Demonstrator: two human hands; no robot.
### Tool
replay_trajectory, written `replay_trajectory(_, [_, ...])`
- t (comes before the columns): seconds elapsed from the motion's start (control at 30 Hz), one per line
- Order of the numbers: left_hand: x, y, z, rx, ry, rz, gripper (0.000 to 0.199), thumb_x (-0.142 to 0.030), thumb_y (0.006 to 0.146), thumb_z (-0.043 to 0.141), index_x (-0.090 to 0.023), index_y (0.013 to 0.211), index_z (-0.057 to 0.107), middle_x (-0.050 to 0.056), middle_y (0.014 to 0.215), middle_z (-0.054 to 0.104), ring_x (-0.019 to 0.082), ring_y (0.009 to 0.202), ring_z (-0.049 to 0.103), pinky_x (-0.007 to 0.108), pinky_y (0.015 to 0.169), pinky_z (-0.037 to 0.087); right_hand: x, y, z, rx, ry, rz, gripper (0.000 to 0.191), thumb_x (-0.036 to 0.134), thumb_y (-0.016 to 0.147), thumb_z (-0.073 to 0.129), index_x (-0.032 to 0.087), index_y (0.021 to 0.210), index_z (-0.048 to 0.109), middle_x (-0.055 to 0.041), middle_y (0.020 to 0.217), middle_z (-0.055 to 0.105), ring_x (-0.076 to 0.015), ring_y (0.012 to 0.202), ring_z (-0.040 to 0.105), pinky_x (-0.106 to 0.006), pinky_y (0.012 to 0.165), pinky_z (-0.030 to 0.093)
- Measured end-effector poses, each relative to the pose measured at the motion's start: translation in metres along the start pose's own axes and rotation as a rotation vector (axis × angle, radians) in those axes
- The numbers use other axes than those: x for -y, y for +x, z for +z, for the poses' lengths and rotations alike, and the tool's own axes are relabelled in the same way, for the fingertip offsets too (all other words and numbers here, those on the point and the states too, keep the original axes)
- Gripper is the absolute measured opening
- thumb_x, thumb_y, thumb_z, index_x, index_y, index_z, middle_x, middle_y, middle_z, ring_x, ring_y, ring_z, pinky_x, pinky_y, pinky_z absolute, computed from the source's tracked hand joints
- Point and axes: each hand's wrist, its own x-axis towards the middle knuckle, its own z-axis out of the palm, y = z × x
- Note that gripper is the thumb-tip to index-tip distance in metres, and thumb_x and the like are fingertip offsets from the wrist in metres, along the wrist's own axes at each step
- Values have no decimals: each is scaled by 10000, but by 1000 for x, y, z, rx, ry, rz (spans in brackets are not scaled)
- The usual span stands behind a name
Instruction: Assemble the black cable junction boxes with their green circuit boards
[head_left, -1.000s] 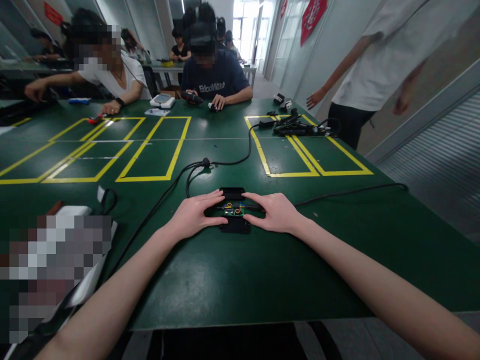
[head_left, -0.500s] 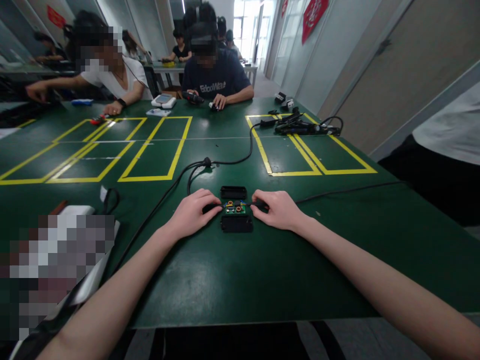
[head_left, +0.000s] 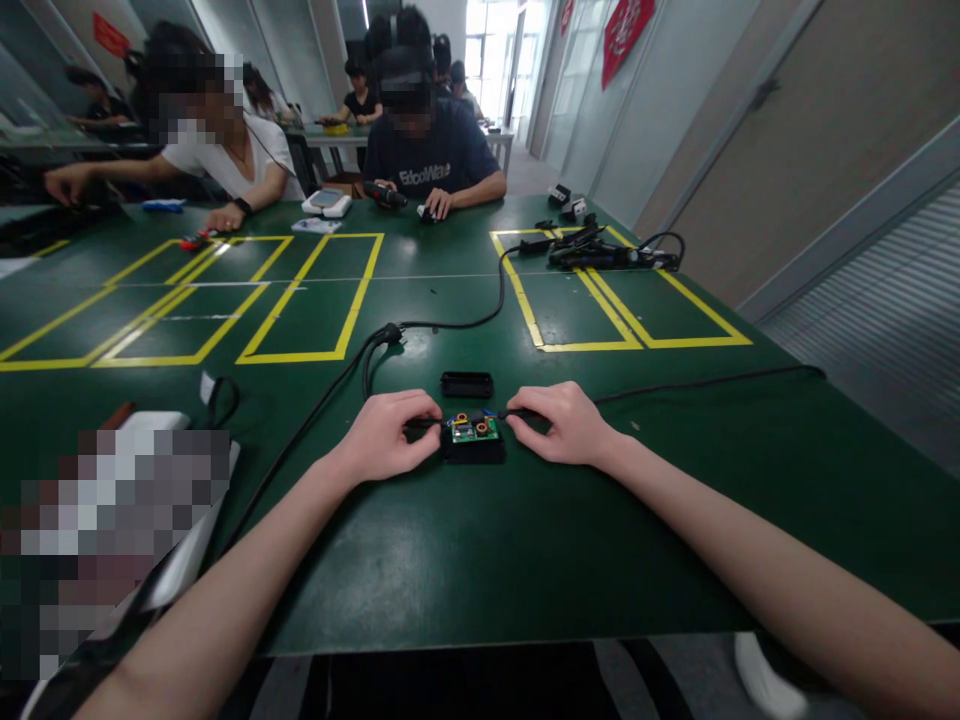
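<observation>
A small green circuit board (head_left: 474, 430) with two copper coils hangs between my hands, over the nearer black case half (head_left: 475, 452), partly covering it. My left hand (head_left: 394, 432) pinches the black cable at the board's left end. At the right end, my right hand (head_left: 559, 425) has its fingers closed on the other black cable (head_left: 705, 383), which runs off to the right. The farther black case half (head_left: 466, 385) lies open side up on the green table, just beyond the board.
A black cable with a plug (head_left: 390, 335) lies beyond my left hand. A white-edged object (head_left: 191, 530), partly blurred, is at the left. Black cables (head_left: 600, 250) are bundled at the far right. Two people sit across the table (head_left: 420, 290), which bears yellow tape outlines.
Both hands have moved the board slightly toward me, from between the two case halves to over the nearer one. The cable plug beyond my left hand has shifted left. A person at the right has left view.
</observation>
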Motion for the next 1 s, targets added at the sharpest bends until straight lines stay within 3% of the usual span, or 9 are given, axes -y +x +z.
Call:
replay_trajectory(0.3, [-6,-4,0,66,-48,3,110,-218,803,566,-174,762,658,-12,678,630,113,574,552,223,573,405,8,1,-5,68,86,-93,170,224,939,537,177,811,639,-1,655,662,-106,519,557,-232,536,365])
replay_trajectory(0.73, [3,-1,6,46,-12,-118,74,-247,790,611,-185,807,649,-29,673,620,122,605,571,218,583,419,2,3,1,165,39,69,164,263,927,552,186,865,684,-17,701,710,-131,553,606,-239,565,395])
replay_trajectory(1.0, [2,-3,6,21,-55,-92,82,-238,834,600,-187,837,665,-11,726,657,127,639,608,222,602,455,-1,3,-2,189,85,89,146,268,931,555,197,947,681,5,676,697,-123,502,577,-237,543,397])
